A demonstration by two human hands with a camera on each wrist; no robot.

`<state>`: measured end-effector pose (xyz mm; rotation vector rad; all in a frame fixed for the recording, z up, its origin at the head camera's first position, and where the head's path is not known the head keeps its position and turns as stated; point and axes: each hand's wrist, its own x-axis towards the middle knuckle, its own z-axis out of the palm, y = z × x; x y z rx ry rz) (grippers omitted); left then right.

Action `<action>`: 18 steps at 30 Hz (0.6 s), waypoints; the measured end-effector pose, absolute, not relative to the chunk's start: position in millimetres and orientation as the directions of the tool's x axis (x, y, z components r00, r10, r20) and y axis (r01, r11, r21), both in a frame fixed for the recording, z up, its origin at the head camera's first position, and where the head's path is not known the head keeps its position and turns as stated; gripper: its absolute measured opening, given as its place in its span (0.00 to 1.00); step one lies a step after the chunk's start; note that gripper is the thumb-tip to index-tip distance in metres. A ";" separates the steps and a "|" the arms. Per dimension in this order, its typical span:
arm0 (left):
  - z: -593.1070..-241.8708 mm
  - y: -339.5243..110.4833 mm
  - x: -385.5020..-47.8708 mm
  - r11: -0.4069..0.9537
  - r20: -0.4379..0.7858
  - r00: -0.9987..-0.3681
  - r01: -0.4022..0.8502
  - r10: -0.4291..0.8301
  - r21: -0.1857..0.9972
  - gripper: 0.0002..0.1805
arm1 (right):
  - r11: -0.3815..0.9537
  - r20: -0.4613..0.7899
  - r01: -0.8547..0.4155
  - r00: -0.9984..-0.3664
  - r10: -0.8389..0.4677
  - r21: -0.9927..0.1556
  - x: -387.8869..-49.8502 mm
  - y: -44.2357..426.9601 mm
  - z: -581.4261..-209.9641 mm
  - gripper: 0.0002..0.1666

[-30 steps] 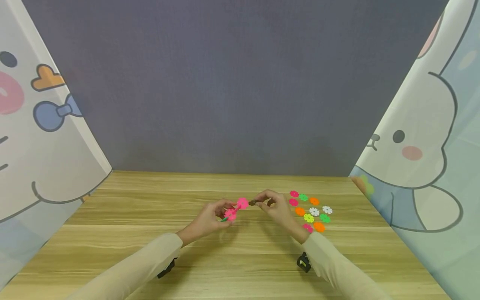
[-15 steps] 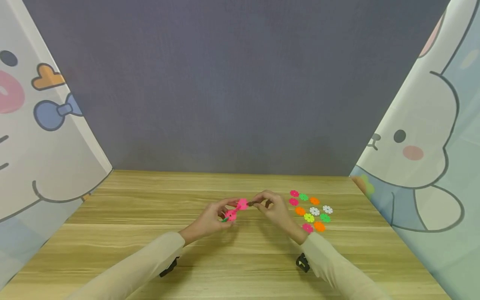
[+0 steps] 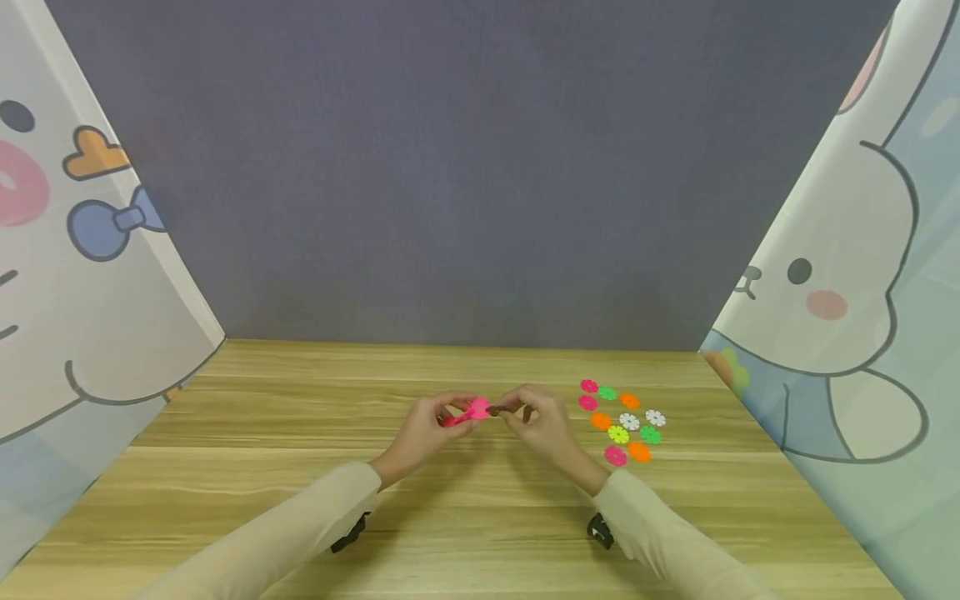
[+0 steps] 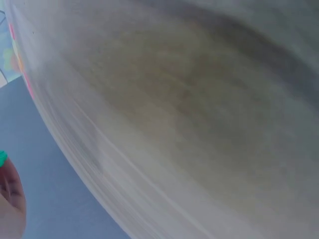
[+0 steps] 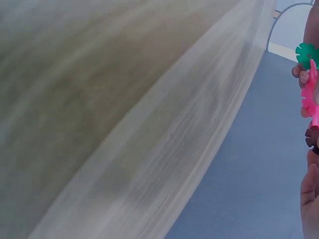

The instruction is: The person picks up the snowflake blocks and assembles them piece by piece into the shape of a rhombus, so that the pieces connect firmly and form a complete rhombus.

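Note:
Over the wooden table my left hand (image 3: 426, 432) holds a small chain of joined pink snowflake discs (image 3: 478, 409) between thumb and fingers. A green snowflake disc (image 5: 306, 55) is part of that chain in the right wrist view. My right hand (image 3: 546, 423) pinches a dark brown snowflake disc (image 3: 495, 410). The brown disc meets the right edge of the end pink disc; how deep its slot sits cannot be seen. In the left wrist view, sleeve cloth covers most of the picture, with a bit of green disc (image 4: 3, 158) above the fingers.
To the right of my right hand lie loose snowflake discs, among them an orange disc (image 3: 639, 452), a yellow disc (image 3: 618, 434) and a white disc (image 3: 655, 417). A grey panel (image 3: 465, 183) stands behind the wooden table (image 3: 300, 392). Cartoon-printed cloth hangs at both sides.
Both hands have drawn slightly closer together. The brown disc has moved left against the pink disc, and the pink chain has turned, so its lower disc shows more edge-on.

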<state>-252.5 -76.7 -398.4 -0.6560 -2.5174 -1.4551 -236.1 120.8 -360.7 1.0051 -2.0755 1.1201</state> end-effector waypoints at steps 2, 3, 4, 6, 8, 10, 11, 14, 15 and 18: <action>-398.2 -76.2 -251.8 0.432 0.359 -0.892 0.448 0.275 0.782 0.19 | 0.365 0.766 -0.828 -0.545 -0.342 -0.426 -235.3 119.8 -361.1 0.10; -398.0 -75.9 -251.4 0.433 0.363 -0.892 0.449 0.269 0.782 0.19 | 0.363 0.769 -0.830 -0.542 -0.339 -0.424 -235.0 119.5 -361.5 0.10; -397.8 -75.8 -251.0 0.430 0.368 -0.891 0.451 0.265 0.782 0.19 | 0.364 0.772 -0.830 -0.540 -0.336 -0.422 -235.0 119.3 -361.9 0.10; -397.4 -75.3 -250.8 0.430 0.374 -0.890 0.454 0.260 0.781 0.19 | 0.366 0.774 -0.831 -0.538 -0.334 -0.419 -234.7 119.1 -363.0 0.10; -396.9 -75.2 -250.0 0.426 0.378 -0.890 0.455 0.257 0.782 0.19 | 0.369 0.774 -0.830 -0.539 -0.333 -0.419 -234.6 119.2 -364.4 0.11; -396.8 -75.1 -249.7 0.423 0.381 -0.888 0.458 0.257 0.782 0.18 | 0.369 0.774 -0.831 -0.537 -0.335 -0.417 -234.7 119.3 -365.7 0.10; -396.5 -75.0 -249.5 0.423 0.380 -0.889 0.457 0.257 0.783 0.18 | 0.367 0.774 -0.831 -0.537 -0.335 -0.418 -234.5 119.4 -366.2 0.10; -395.6 -74.7 -249.4 0.419 0.371 -0.894 0.446 0.251 0.791 0.17 | 0.357 0.777 -0.833 -0.537 -0.330 -0.424 -234.7 119.5 -367.1 0.09; -395.4 -74.6 -249.5 0.419 0.368 -0.896 0.442 0.250 0.793 0.17 | 0.352 0.777 -0.833 -0.537 -0.329 -0.427 -234.8 119.5 -367.2 0.09; -394.8 -74.2 -249.8 0.410 0.349 -0.905 0.422 0.244 0.808 0.17 | 0.341 0.775 -0.832 -0.541 -0.325 -0.438 -234.8 119.6 -367.1 0.09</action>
